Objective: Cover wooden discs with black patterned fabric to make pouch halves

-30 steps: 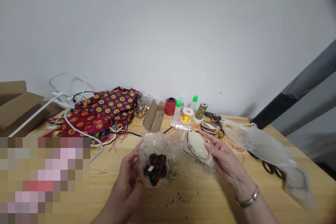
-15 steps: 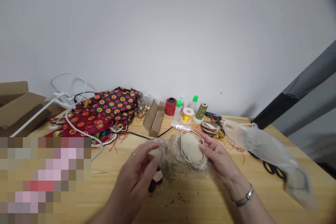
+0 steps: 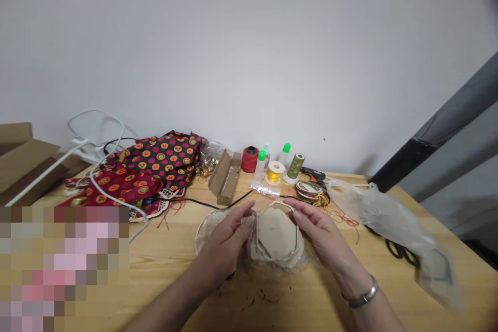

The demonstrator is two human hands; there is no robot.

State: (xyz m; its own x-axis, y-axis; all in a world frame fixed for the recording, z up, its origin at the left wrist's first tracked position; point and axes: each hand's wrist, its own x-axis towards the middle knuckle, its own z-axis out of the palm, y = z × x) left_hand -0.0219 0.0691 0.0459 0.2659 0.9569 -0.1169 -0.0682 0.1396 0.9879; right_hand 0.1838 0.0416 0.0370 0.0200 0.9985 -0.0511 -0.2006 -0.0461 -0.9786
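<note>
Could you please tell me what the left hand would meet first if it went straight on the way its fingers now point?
The left hand would probably meet the clear plastic packet first, though depth is unclear and it might pass above it.

on my feed, soft light brightens the plain pale-grey wall (image 3: pixel 264 72); the upper-right corner darkens, the translucent white plastic bag (image 3: pixel 392 218) blurs, pixelation masks the lower left.

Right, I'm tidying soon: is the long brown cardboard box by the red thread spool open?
The long brown cardboard box is open: its inside shows from above.
</note>
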